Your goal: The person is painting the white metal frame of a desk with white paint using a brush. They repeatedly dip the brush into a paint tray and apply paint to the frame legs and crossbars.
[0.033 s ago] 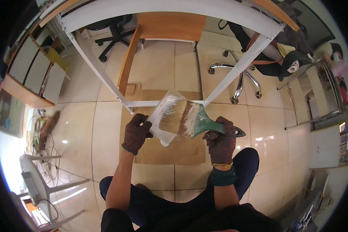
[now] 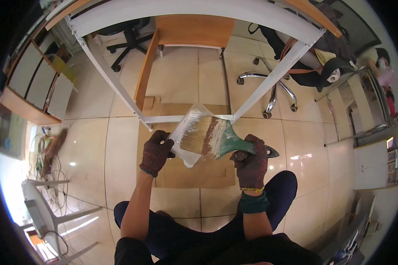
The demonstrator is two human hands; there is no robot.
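My left hand (image 2: 157, 152), in a dark knitted glove, grips the left edge of a whitish translucent plastic tub (image 2: 186, 158). A wide paintbrush (image 2: 227, 139) with a green handle is held in my right hand (image 2: 250, 162), also gloved, its fingers wrapped round the handle. Pale bristles lie over the tub, with white paint on their upper part and on the ferrule. Whether the bristles touch the tub's inside I cannot tell, since the brush hides much of it.
Ahead stands a white metal frame (image 2: 256, 99) with a low crossbar just beyond the tub. Brown cardboard (image 2: 194, 179) lies on the tiled floor below. Office chairs with a chrome base (image 2: 272, 99) and a black base (image 2: 127, 44) stand beyond. Cables (image 2: 59, 185) lie at left.
The brush and my right hand have shifted very slightly left over the tub. My left hand and the tub look the same.
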